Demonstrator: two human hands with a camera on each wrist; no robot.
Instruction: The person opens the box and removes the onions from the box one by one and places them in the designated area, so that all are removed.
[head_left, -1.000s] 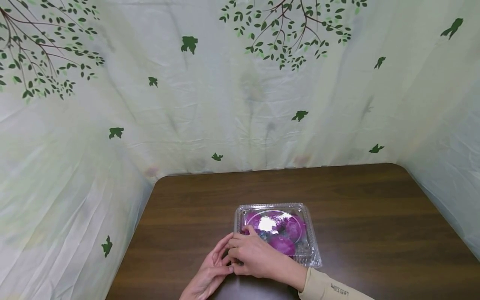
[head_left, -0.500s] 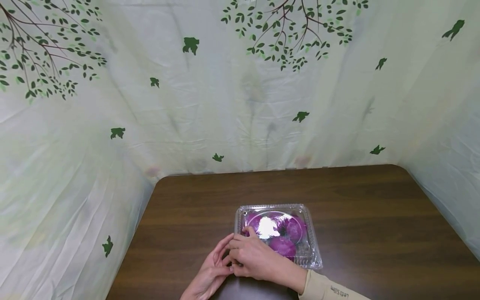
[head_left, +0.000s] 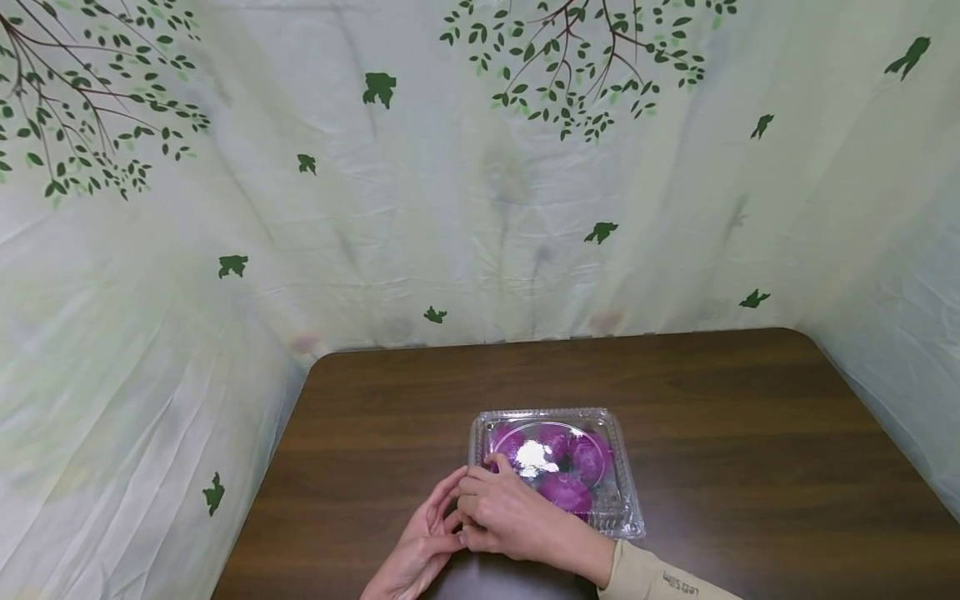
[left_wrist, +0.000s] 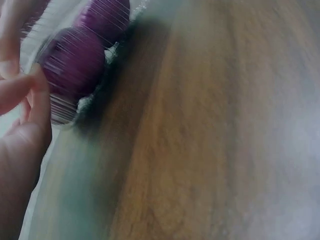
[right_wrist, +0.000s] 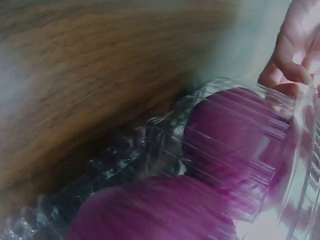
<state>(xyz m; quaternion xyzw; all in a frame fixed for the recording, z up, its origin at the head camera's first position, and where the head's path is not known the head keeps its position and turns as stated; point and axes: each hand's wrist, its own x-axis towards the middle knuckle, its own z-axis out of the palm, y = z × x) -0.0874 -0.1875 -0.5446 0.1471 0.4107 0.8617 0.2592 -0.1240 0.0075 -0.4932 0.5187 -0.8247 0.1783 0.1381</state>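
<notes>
A clear plastic clamshell container (head_left: 626, 492) with a lid lies on the table, holding several round purple things (head_left: 566, 493) whose kind I cannot tell. At its near left corner, my left hand (head_left: 422, 537) pinches the rim with thumb and fingers. My right hand (head_left: 510, 508) reaches across the near left part of the container, its fingers bent at the same corner and gripping the edge. The fingertips of both hands meet there, and the exact contact is partly hidden. In the right wrist view, ribbed plastic wall covers a purple round thing (right_wrist: 235, 140).
The brown wooden table (head_left: 390, 417) extends around the container on every side. Behind it and at both sides hang pale curtains (head_left: 480, 250) printed with green leaves and branches. A beige sleeve (head_left: 660, 575) covers my right forearm.
Both hands stay at the container's near left corner with hardly any motion. The lid's glare shifts slightly, and the purple things beneath show a little differently.
</notes>
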